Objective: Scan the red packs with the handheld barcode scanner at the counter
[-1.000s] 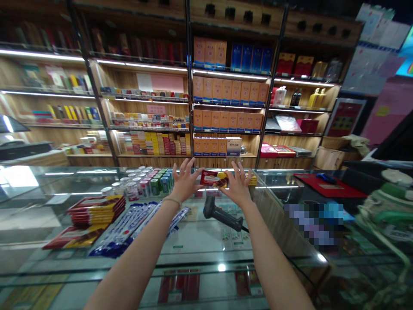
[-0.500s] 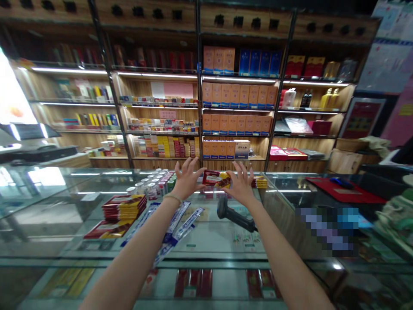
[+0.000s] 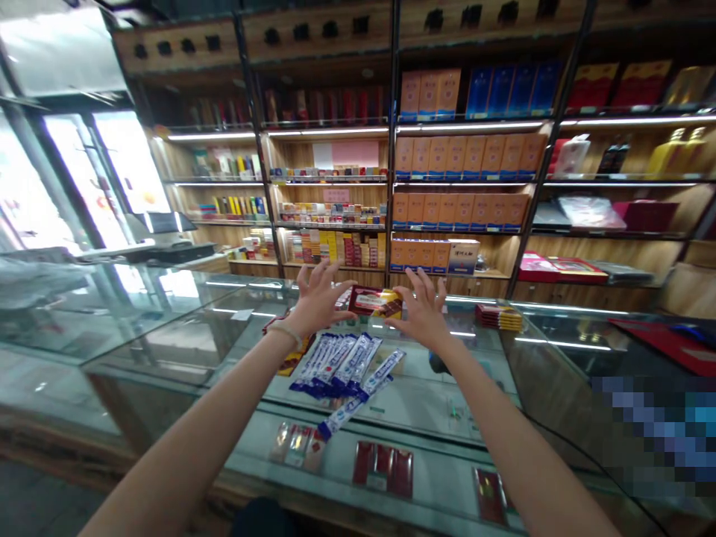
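Observation:
My left hand (image 3: 314, 304) and my right hand (image 3: 424, 309) pinch a red and yellow chocolate pack (image 3: 374, 301) by its two ends, between thumbs and fingers. It is held up above the glass counter, its printed face towards me. Beneath my left hand lie similar red and yellow packs (image 3: 294, 359), mostly hidden by my hand and forearm. Several long blue and white sachets (image 3: 335, 362) are fanned out below the held pack. A dark handheld scanner (image 3: 438, 362) shows only in part beside my right forearm.
Another stack of red and yellow packs (image 3: 499, 317) sits at the counter's right. The glass counter (image 3: 414, 403) has goods on display inside. A black cable (image 3: 587, 459) runs along the right. Shelves of boxes (image 3: 470, 154) stand behind, and bright doorways (image 3: 131, 160) at the left.
My view has turned left, so the shelves and counter sit farther right in the picture. Both hands still hold the chocolate pack. My arms now cover more of the scanner and the left packs.

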`<move>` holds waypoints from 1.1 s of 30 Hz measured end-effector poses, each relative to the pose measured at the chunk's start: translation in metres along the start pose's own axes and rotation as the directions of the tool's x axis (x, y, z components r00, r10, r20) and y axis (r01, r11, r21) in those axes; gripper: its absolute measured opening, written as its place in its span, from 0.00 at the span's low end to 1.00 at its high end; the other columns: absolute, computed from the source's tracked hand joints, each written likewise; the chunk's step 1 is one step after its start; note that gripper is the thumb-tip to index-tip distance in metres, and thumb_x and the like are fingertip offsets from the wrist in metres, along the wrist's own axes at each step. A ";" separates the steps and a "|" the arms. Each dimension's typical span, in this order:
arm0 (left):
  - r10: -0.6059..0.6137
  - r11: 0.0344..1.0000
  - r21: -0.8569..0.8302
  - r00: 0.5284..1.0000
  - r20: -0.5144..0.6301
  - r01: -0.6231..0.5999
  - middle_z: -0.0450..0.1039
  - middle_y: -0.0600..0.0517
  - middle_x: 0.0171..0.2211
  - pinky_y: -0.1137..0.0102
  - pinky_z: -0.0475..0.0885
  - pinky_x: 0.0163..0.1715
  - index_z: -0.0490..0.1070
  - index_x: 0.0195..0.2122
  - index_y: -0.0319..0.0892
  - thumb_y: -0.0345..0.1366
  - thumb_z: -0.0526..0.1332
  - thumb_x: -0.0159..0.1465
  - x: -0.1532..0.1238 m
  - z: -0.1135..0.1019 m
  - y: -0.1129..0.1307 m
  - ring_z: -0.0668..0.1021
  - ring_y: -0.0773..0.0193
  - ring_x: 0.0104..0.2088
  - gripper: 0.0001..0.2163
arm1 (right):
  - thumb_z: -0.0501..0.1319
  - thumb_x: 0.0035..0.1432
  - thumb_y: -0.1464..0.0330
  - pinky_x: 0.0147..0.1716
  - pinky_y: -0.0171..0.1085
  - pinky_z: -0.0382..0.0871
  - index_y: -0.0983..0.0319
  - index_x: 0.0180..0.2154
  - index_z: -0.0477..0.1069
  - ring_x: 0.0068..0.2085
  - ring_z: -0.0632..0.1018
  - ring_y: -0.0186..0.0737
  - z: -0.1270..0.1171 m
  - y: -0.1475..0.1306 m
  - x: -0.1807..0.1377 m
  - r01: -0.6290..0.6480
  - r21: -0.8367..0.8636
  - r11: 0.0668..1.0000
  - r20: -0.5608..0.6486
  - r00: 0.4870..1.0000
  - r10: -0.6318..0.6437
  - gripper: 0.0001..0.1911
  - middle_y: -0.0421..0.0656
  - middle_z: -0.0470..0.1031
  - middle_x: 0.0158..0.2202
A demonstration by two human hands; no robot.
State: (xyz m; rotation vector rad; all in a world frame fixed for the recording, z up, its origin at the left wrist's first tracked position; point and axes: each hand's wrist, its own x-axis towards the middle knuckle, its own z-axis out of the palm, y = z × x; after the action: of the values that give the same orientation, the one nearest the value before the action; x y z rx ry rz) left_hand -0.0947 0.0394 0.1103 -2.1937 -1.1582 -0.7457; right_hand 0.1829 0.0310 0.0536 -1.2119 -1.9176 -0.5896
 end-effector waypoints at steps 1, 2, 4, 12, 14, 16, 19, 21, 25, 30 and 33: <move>0.004 1.000 0.011 1.000 0.007 -0.005 0.54 0.44 0.74 0.37 0.36 0.70 0.76 0.58 0.56 0.53 0.77 0.51 -0.006 -0.006 -0.008 0.53 0.38 0.74 0.33 | 0.69 0.57 0.49 0.71 0.67 0.33 0.58 0.57 0.71 0.75 0.51 0.60 0.002 -0.009 0.003 0.009 0.015 1.000 0.008 1.000 -0.009 0.32 0.55 0.53 0.75; 0.009 1.000 0.021 1.000 0.015 -0.009 0.54 0.44 0.74 0.38 0.35 0.70 0.76 0.58 0.57 0.54 0.77 0.51 -0.012 -0.012 -0.016 0.53 0.38 0.74 0.32 | 0.69 0.57 0.49 0.71 0.67 0.33 0.58 0.57 0.71 0.75 0.51 0.60 0.004 -0.018 0.007 0.018 0.032 0.999 0.016 1.000 -0.018 0.32 0.55 0.53 0.75; 0.013 0.999 0.035 0.999 0.031 -0.014 0.55 0.46 0.74 0.39 0.35 0.71 0.76 0.58 0.59 0.55 0.75 0.52 -0.027 -0.024 -0.034 0.54 0.40 0.73 0.32 | 0.69 0.57 0.48 0.71 0.66 0.33 0.58 0.57 0.72 0.75 0.50 0.59 0.009 -0.037 0.012 0.036 0.069 0.997 0.031 0.999 -0.039 0.32 0.54 0.53 0.75; -0.060 0.996 0.078 0.990 0.131 0.050 0.56 0.48 0.73 0.41 0.34 0.71 0.79 0.55 0.58 0.60 0.71 0.54 -0.099 -0.059 -0.104 0.54 0.39 0.73 0.28 | 0.68 0.56 0.45 0.71 0.69 0.34 0.58 0.56 0.72 0.76 0.49 0.60 0.032 -0.125 0.027 0.099 0.205 0.974 0.127 0.984 -0.127 0.34 0.54 0.52 0.75; -0.072 0.994 0.097 0.986 0.150 0.058 0.56 0.48 0.73 0.42 0.35 0.71 0.79 0.55 0.58 0.60 0.71 0.54 -0.114 -0.064 -0.118 0.54 0.39 0.73 0.28 | 0.67 0.57 0.44 0.70 0.70 0.35 0.58 0.56 0.73 0.75 0.49 0.61 0.036 -0.144 0.029 0.098 0.230 0.968 0.157 0.978 -0.137 0.34 0.55 0.52 0.75; -0.074 0.992 0.114 0.983 0.170 0.055 0.57 0.48 0.73 0.43 0.36 0.71 0.79 0.54 0.59 0.60 0.71 0.53 -0.126 -0.068 -0.130 0.55 0.39 0.73 0.28 | 0.65 0.58 0.43 0.71 0.70 0.36 0.59 0.55 0.73 0.75 0.50 0.62 0.040 -0.160 0.029 0.100 0.247 0.964 0.184 0.972 -0.148 0.33 0.55 0.51 0.75; -0.081 0.990 0.131 0.977 0.196 0.055 0.57 0.47 0.73 0.44 0.38 0.71 0.79 0.54 0.60 0.61 0.71 0.52 -0.142 -0.072 -0.145 0.57 0.39 0.72 0.29 | 0.63 0.59 0.42 0.71 0.69 0.38 0.60 0.56 0.73 0.75 0.50 0.62 0.049 -0.179 0.025 0.090 0.262 0.961 0.224 0.963 -0.151 0.34 0.55 0.51 0.76; -0.084 0.989 0.136 0.972 0.218 0.054 0.58 0.47 0.73 0.44 0.39 0.71 0.79 0.55 0.61 0.61 0.72 0.52 -0.154 -0.070 -0.152 0.58 0.39 0.72 0.29 | 0.63 0.60 0.43 0.71 0.69 0.39 0.61 0.57 0.72 0.75 0.52 0.62 0.057 -0.189 0.019 0.086 0.274 0.958 0.245 0.957 -0.156 0.34 0.56 0.51 0.76; -0.099 0.986 0.154 0.957 0.271 0.059 0.60 0.46 0.72 0.44 0.40 0.71 0.79 0.55 0.62 0.57 0.74 0.51 -0.179 -0.057 -0.162 0.59 0.39 0.71 0.29 | 0.65 0.59 0.46 0.71 0.69 0.39 0.61 0.56 0.74 0.75 0.54 0.63 0.073 -0.204 0.005 0.107 0.317 0.942 0.283 0.938 -0.202 0.33 0.54 0.52 0.76; -0.118 0.986 0.148 0.944 0.309 0.075 0.62 0.46 0.71 0.46 0.42 0.71 0.80 0.53 0.61 0.55 0.74 0.52 -0.196 -0.036 -0.171 0.60 0.40 0.71 0.27 | 0.66 0.58 0.50 0.72 0.68 0.37 0.63 0.55 0.75 0.75 0.53 0.62 0.086 -0.211 -0.002 0.127 0.323 0.938 0.329 0.914 -0.237 0.30 0.55 0.53 0.75; -0.125 0.988 0.130 0.929 0.347 0.085 0.60 0.46 0.72 0.44 0.40 0.71 0.80 0.54 0.61 0.56 0.74 0.53 -0.200 -0.026 -0.175 0.58 0.40 0.72 0.27 | 0.66 0.59 0.49 0.72 0.68 0.35 0.63 0.54 0.76 0.75 0.52 0.62 0.093 -0.212 -0.003 0.155 0.316 0.936 0.343 0.901 -0.265 0.30 0.54 0.54 0.75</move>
State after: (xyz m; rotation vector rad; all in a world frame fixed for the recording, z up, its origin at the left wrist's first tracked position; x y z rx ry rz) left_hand -0.3447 -0.0041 0.0277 -2.2411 -1.4659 -0.3187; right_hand -0.0403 0.0032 0.0005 -0.9893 -2.3906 -0.1787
